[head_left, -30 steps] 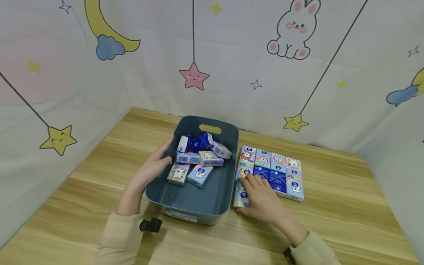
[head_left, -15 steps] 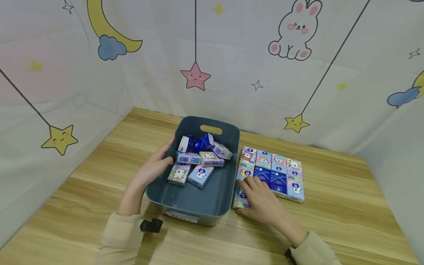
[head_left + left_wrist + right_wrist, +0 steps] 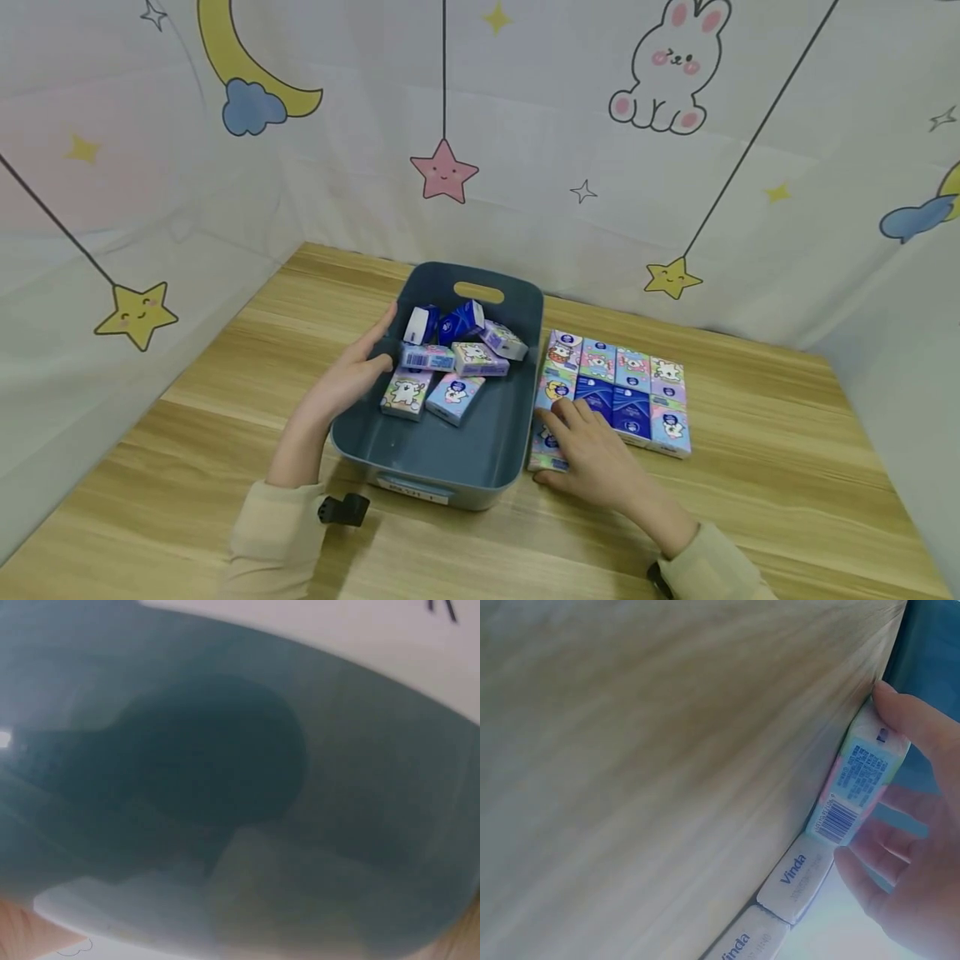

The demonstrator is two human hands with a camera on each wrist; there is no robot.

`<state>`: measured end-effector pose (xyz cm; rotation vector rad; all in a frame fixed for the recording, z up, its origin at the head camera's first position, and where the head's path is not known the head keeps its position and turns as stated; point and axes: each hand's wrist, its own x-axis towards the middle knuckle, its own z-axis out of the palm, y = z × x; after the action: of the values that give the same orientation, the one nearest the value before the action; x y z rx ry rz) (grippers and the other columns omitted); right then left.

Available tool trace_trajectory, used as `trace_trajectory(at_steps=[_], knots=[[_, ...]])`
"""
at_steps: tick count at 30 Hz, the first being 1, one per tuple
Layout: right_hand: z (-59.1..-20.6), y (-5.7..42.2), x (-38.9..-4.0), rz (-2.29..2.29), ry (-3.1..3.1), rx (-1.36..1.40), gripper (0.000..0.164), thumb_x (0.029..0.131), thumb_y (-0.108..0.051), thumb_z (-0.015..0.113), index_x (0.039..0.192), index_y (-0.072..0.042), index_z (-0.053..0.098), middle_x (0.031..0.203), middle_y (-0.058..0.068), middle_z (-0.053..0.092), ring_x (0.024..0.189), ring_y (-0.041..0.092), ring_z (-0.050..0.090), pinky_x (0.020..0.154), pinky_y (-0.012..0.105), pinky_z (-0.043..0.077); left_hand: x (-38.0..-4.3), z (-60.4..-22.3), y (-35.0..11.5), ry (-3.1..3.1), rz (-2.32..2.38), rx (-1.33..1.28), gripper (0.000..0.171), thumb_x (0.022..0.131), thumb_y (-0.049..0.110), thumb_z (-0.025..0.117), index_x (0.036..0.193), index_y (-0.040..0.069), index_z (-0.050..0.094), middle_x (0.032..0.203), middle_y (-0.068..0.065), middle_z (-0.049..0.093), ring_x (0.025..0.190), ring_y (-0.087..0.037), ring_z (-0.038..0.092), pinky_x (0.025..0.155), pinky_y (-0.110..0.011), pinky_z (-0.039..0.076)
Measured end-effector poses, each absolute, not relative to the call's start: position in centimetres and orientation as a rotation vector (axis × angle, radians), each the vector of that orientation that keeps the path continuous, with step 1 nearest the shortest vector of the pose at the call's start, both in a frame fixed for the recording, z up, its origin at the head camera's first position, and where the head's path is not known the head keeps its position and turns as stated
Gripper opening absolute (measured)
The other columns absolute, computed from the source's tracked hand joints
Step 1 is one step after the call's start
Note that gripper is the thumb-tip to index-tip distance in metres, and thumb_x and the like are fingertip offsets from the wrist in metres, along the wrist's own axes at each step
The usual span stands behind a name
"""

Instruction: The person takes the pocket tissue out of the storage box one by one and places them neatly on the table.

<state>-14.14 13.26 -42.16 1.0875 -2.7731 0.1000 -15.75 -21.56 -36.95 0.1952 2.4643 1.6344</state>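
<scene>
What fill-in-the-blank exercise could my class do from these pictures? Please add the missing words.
1. The person's right hand holds a small pastel box-shaped packet printed with a striped ____.
2. In the right wrist view, the white packet end beside it carries the word ____.
3. Inside the rectangular blue-grey plastic bin, the number of dark-blue packets showing is ____.
4. In the head view, rows of box-shaped packets lie to the bin's ____, opposite the person's left hand.

Missing words: barcode; Vinda; two; right.

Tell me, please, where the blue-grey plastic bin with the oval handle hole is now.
In the head view, the bin stands on the wood-grained table, slightly left of centre, just left of the rows of small, rectangular, printed packs.
</scene>
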Motion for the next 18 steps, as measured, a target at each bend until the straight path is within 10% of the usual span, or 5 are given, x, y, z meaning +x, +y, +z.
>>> trace_trajectory(at_steps=[18], knots=[[-41.99,13.09,-14.03,0.164,-2.797,1.100,0.076,0.071,-0.053,0.077,0.130,-0.009,0.057,0.103,0.000,0.046,0.085,0.014,0.035,0.070,0.025,0.031,-15.74,-36.94,-21.59,2.471,1.630,0.210,0.072,0.095,0.006,0.035,0.155,0.027,0.001,0.164,-0.006,-0.004,0.150,-0.033,-0.006,0.116,-0.064,0.003]])
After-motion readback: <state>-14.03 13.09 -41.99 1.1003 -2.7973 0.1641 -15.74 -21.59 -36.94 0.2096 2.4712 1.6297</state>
